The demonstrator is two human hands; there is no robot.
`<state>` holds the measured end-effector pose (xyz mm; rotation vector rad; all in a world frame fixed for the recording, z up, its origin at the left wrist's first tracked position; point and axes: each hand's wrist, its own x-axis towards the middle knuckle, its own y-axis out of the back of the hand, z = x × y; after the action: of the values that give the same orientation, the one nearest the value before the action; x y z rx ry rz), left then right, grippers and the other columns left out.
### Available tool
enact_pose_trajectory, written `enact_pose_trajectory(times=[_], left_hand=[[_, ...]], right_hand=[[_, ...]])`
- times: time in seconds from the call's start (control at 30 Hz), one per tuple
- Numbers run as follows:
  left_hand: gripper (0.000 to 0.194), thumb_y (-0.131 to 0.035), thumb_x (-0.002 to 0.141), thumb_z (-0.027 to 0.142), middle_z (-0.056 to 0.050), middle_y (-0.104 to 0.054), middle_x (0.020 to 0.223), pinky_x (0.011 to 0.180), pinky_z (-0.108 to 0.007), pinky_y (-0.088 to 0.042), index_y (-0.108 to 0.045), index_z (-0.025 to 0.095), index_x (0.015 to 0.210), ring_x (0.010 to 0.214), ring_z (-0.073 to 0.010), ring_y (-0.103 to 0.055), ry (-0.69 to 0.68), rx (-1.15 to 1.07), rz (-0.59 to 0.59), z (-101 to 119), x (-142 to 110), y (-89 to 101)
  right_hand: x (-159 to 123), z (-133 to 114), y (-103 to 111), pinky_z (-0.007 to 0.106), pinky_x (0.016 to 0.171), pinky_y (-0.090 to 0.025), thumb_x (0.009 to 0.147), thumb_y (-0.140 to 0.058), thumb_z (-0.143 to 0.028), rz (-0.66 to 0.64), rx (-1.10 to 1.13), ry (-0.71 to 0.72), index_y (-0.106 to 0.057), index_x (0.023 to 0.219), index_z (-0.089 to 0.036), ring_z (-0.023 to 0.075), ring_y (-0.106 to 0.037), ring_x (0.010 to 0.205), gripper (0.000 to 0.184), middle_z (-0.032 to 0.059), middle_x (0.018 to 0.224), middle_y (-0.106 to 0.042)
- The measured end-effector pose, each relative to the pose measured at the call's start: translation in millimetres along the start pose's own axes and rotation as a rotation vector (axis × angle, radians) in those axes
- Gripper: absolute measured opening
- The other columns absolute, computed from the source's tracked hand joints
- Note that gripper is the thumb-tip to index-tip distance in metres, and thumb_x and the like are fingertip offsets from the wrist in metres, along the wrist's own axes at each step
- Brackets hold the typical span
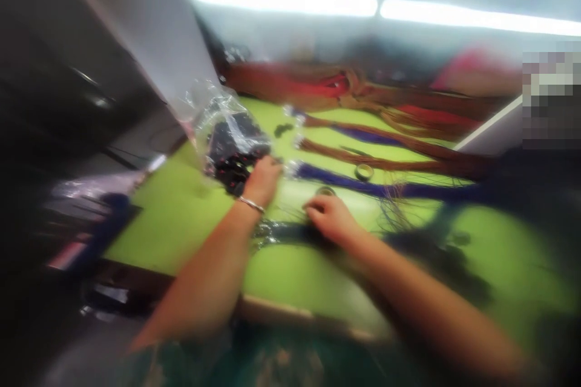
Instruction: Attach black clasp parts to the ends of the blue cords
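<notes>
My left hand (265, 180), with a bracelet at the wrist, is beside the mouth of a clear plastic bag (236, 133). Black small parts (231, 172) with red spots spill out of the bag next to it. Its fingers look curled together, and blur hides what they hold, if anything. My right hand (333, 214) is closed in a pinch above a dark wire bundle (293, 233). Thin strands (293, 210) show near its fingertips, but I cannot make out whether it grips them. Clear shiny wrapping (270, 231) covers the bundle's left end.
Blue wires (336, 178) and brown wires (336, 151) with whitish ends lie across the green table (181, 217). A tape roll (364, 172) sits among them, another behind my right hand. Red and brown bundles (290, 84) fill the back. A pale post (149, 18) rises at left.
</notes>
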<state>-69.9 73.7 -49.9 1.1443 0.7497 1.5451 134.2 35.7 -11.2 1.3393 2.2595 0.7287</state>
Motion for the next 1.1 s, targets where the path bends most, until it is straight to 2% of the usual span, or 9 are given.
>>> enact_pose_trajectory(times=[0.1, 0.23, 0.33, 0.43, 0.5, 0.6, 0.73, 0.93, 1.1], left_hand=[[0.023, -0.049, 0.079, 0.019, -0.011, -0.056, 0.093, 0.085, -0.036, -0.041, -0.07, 0.016, 0.089, 0.093, -0.0237, -0.052, 0.02, -0.044, 0.036, -2.5, 1.9, -2.6], [0.022, -0.05, 0.077, 0.017, -0.01, -0.056, 0.088, 0.081, -0.034, -0.042, -0.071, 0.018, 0.083, 0.089, -0.0237, -0.054, 0.045, -0.115, 0.078, -5.8, 2.5, -5.1], [0.029, -0.051, 0.073, 0.011, -0.011, -0.058, 0.09, 0.083, -0.034, -0.043, -0.071, 0.018, 0.093, 0.09, -0.0246, -0.054, 0.05, -0.145, 0.091, -5.9, 2.2, -5.5], [0.041, -0.051, 0.071, 0.008, -0.013, -0.059, 0.094, 0.087, -0.036, -0.042, -0.068, 0.017, 0.107, 0.095, -0.0269, -0.054, 0.067, -0.175, 0.086, -4.8, 2.7, -4.4], [0.037, -0.052, 0.07, 0.008, -0.013, -0.061, 0.092, 0.088, -0.038, -0.042, -0.07, 0.017, 0.101, 0.095, -0.028, -0.055, 0.077, -0.19, 0.067, -4.1, 2.8, -2.8], [0.036, -0.053, 0.067, 0.006, -0.012, -0.062, 0.09, 0.088, -0.038, -0.043, -0.072, 0.019, 0.095, 0.093, -0.0278, -0.056, 0.083, -0.194, 0.065, -2.4, 1.1, 0.3], [0.049, -0.054, 0.065, 0.005, -0.012, -0.059, 0.094, 0.084, -0.036, -0.045, -0.067, 0.02, 0.11, 0.092, -0.0265, -0.057, 0.09, -0.183, 0.055, 0.9, -3.2, 3.6], [0.028, -0.061, 0.063, 0.017, -0.007, -0.057, 0.076, 0.072, -0.032, -0.047, -0.073, 0.017, 0.089, 0.07, -0.0213, -0.058, 0.107, -0.175, -0.013, -3.6, -3.5, 8.5], [0.023, -0.065, 0.062, 0.021, -0.005, -0.06, 0.074, 0.067, -0.03, -0.047, -0.073, 0.02, 0.084, 0.067, -0.0195, -0.057, 0.105, -0.201, -0.049, -5.1, -4.7, 11.5]], right_hand=[[8.9, -5.8, 6.9, 0.024, 0.07, -0.043, 0.075, -0.051, -0.014, -0.064, -0.273, 0.096, -0.069, 0.077, -0.016, 0.0152, -0.06, 0.075, 0.019, 0.0055, 0.081, -0.069], [15.8, -17.2, -0.8, 0.027, 0.064, -0.038, 0.076, -0.05, -0.017, -0.153, -0.569, 0.137, -0.068, 0.076, -0.014, 0.0177, -0.058, 0.071, 0.018, 0.0104, 0.08, -0.068], [17.3, -18.1, -7.0, 0.026, 0.062, -0.036, 0.075, -0.05, -0.013, -0.173, -0.654, 0.113, -0.068, 0.076, -0.013, 0.0175, -0.057, 0.069, 0.018, 0.0118, 0.079, -0.067], [18.4, -12.1, -3.7, 0.025, 0.06, -0.034, 0.074, -0.049, -0.014, -0.123, -0.584, 0.093, -0.066, 0.072, -0.015, 0.0155, -0.055, 0.066, 0.017, 0.0088, 0.074, -0.067], [18.7, -8.6, 3.5, 0.024, 0.058, -0.034, 0.074, -0.049, -0.015, -0.043, -0.484, 0.079, -0.064, 0.07, -0.016, 0.0143, -0.054, 0.064, 0.016, 0.0065, 0.073, -0.066], [18.0, -10.3, 15.7, 0.022, 0.057, -0.036, 0.071, -0.05, -0.012, 0.031, -0.243, 0.057, -0.061, 0.069, -0.015, 0.0118, -0.053, 0.062, 0.012, 0.0031, 0.068, -0.065], [14.3, -23.6, 21.4, 0.02, 0.058, -0.039, 0.07, -0.053, -0.011, 0.046, 0.042, 0.095, -0.062, 0.079, -0.014, 0.0093, -0.053, 0.057, 0.014, 0.0002, 0.065, -0.064], [7.5, -31.5, 14.5, 0.021, 0.06, -0.038, 0.073, -0.052, -0.015, 0.079, -0.021, 0.335, -0.063, 0.065, -0.016, 0.0098, -0.051, 0.059, 0.014, 0.0003, 0.064, -0.063], [7.8, -18.1, 21.2, 0.022, 0.058, -0.039, 0.072, -0.051, -0.019, 0.11, 0.083, 0.16, -0.063, 0.065, -0.015, 0.0101, -0.05, 0.057, 0.015, 0.0002, 0.061, -0.061]])
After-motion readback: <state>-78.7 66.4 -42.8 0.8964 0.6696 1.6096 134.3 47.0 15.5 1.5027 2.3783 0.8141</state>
